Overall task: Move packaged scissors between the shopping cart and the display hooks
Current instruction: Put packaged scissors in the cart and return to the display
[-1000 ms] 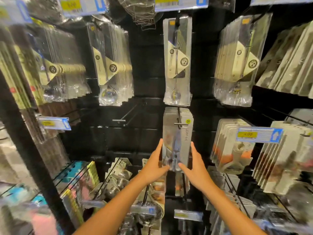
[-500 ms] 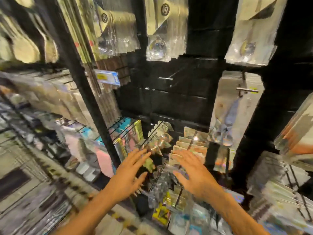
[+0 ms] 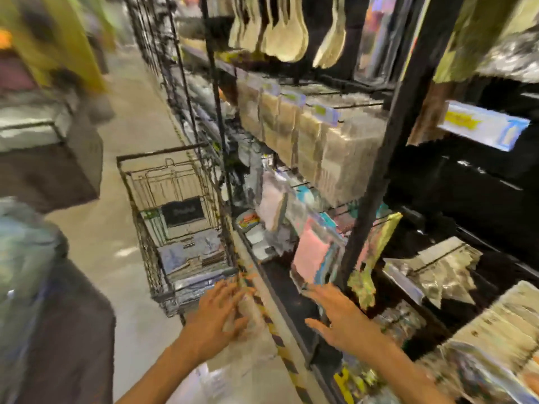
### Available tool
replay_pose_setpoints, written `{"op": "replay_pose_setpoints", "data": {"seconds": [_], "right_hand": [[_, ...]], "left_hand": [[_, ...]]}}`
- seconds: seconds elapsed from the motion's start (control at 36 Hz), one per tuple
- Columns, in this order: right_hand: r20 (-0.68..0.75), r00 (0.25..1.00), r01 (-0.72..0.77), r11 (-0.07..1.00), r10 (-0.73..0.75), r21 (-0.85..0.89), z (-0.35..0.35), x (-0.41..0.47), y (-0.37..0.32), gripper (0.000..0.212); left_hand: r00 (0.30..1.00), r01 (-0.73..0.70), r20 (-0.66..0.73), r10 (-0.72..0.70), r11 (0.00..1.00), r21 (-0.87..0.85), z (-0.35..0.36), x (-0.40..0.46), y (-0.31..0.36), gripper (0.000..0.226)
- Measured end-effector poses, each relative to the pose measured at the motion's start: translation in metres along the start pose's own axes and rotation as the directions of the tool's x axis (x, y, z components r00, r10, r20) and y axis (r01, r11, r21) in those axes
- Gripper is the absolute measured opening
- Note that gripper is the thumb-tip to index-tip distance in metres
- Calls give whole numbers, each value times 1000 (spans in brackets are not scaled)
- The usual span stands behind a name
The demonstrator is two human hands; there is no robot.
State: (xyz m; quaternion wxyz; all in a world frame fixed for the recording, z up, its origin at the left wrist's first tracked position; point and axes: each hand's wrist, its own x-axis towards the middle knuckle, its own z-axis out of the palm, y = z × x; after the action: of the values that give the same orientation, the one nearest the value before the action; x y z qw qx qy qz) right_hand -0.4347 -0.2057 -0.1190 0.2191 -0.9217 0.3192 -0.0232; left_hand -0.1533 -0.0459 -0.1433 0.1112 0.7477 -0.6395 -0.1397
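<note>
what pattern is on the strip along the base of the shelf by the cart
Yellow and black diagonal stripes on the strip, seen in the head view.

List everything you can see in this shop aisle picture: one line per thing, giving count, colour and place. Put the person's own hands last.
shopping cart: one, dark wire, in the aisle left of the shelving.
packages in the cart: several, grey-blue, blurred, on its floor.
wooden spoons: several, pale, hanging top centre.
price tag: one, blue with yellow, right rail.
pink package: one, on a hook, centre.
left hand: fingers spread, near the cart's corner, empty as far as the blur shows.
right hand: open, before the lower shelf.
</note>
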Motion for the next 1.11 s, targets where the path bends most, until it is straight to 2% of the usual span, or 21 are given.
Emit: {"op": "replay_pose_setpoints", "data": {"seconds": [0.06, 0.11, 0.17, 0.22, 0.31, 0.36, 0.44, 0.53, 0.61, 0.75, 0.86, 1.0, 1.11], "right_hand": [[44, 999, 19, 1000, -20, 14, 5, 21, -15, 88], [88, 996, 24, 999, -26, 23, 13, 45, -31, 94], [144, 989, 27, 999, -30, 21, 21, 69, -47, 86], [209, 978, 27, 1000, -26, -3, 34, 94, -60, 66], [296, 955, 26, 1000, -24, -2, 51, 125, -78, 63], [344, 938, 37, 999, -37, 7, 63, 142, -88, 61], [367, 929, 61, 998, -59, 5, 79, 164, -95, 66], [376, 923, 79, 997, -74, 3, 94, 189, -93, 60], [391, 917, 83, 996, -81, 12, 105, 220, -87, 63], [416, 901, 151, 988, -126, -29, 110, 286, -75, 62], [421, 893, 175, 984, -160, 3, 119, 343, -57, 61], [504, 846, 174, 984, -173, 45, 115, 403, -49, 61], [504, 844, 156, 983, -184, 99, 119, 446, -43, 56]], "left_hand": [[995, 87, 44, -88, 996, 22, -1, -10, -32, 83], [986, 162, 41, -164, 986, 31, -5, -22, -61, 87], [984, 176, -6, -176, 983, 58, -6, -32, -90, 79], [974, 228, -5, -228, 972, 50, -2, -40, -119, 67], [959, 282, 8, -282, 960, -1, 4, -50, -151, 70], [947, 320, -8, -320, 947, 31, 5, -54, -168, 73], [939, 342, 14, -343, 939, 26, 11, -53, -191, 75], [925, 376, 63, -375, 927, -8, 20, -48, -210, 76], [909, 411, 101, -405, 910, -47, 28, -37, -227, 74], [888, 457, 98, -448, 885, -91, 33, -3, -245, 84], [867, 497, 104, -487, 859, -118, 32, 36, -259, 80], [826, 562, 143, -545, 818, -126, 33, 83, -271, 92], [795, 604, 161, -585, 789, -117, 33, 121, -277, 103]]}}
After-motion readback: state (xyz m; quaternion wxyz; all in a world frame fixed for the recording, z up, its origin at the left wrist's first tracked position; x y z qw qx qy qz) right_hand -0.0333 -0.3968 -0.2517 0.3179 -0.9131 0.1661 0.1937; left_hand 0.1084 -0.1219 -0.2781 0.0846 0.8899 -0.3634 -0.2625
